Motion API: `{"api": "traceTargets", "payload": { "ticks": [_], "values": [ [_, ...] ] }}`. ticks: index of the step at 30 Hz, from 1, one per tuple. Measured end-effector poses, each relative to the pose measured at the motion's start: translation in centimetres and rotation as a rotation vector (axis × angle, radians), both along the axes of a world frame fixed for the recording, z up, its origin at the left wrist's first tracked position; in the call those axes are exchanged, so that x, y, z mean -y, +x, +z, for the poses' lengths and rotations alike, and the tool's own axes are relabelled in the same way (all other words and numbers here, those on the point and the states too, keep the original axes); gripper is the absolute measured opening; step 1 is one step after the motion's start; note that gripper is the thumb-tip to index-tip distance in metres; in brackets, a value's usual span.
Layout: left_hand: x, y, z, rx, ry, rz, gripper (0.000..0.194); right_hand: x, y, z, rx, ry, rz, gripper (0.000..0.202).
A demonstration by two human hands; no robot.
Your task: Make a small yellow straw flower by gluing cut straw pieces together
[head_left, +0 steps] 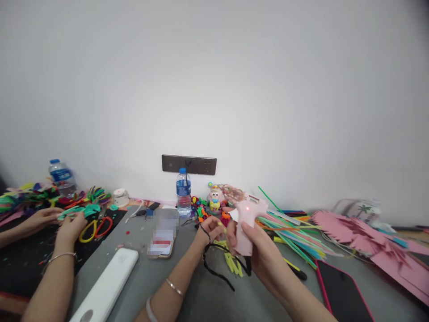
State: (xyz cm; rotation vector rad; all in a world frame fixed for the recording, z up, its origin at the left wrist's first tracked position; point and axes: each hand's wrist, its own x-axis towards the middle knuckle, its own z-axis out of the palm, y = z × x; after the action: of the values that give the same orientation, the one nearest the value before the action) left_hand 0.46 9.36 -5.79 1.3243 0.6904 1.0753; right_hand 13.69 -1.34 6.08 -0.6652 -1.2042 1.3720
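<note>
i have the pink glue gun (pixel 244 239) raised over the grey table (pixel 228 306), the right hand (pixel 258 241) wrapped closed round its handle. just beside it, the left hand (pixel 212 229) has its fingers bent together, pinching a small yellow strip (pixel 220 224). a black cord (pixel 217 273) loops below, near loose yellow strips (pixel 233 264). behind stand a water bottle (pixel 183 190) and a toy figure (pixel 215 199) (big-eyed, as far as i can make out). to the right lie thin coloured sticks (pixel 291 237) and a red-edged phone (pixel 343 290).
</note>
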Motion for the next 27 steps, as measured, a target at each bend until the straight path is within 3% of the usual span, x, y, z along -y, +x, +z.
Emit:
{"api": "traceTargets", "payload": {
  "ticks": [2, 5, 9, 17, 21, 27],
  "values": [
    [-0.4, 1.8, -1.1, 0.038, -0.022, -0.008, 0.024, -0.3, 1.1, -1.0, 0.015, -0.035, -0.083, 0.039],
    [-0.7, 2.2, -1.6, 0.111, -0.034, 0.013, 0.037, -1.1, 2.4, -2.2, 0.033, -0.060, -0.140, 0.041],
    [-0.6, 1.7, -1.0, 0.172, -0.047, 0.034, 0.046, -2.8, 3.3, -4.8, 0.046, -0.059, -0.160, 0.045],
    [0.1, 1.7, 0.1, 0.205, -0.088, 0.160, 0.040, -4.4, 4.3, -10.3, 0.017, -0.079, -0.164, 0.046],
    [0.3, 1.5, 0.6, 0.112, -0.081, 0.246, 0.034, -4.3, 4.9, -11.2, 0.013, -0.102, -0.154, 0.046],
    [0.1, 1.0, 0.4, 0.033, 0.011, 0.386, 0.025, -4.1, 4.8, -11.1, 0.022, -0.124, -0.188, 0.046]
  ]
}}
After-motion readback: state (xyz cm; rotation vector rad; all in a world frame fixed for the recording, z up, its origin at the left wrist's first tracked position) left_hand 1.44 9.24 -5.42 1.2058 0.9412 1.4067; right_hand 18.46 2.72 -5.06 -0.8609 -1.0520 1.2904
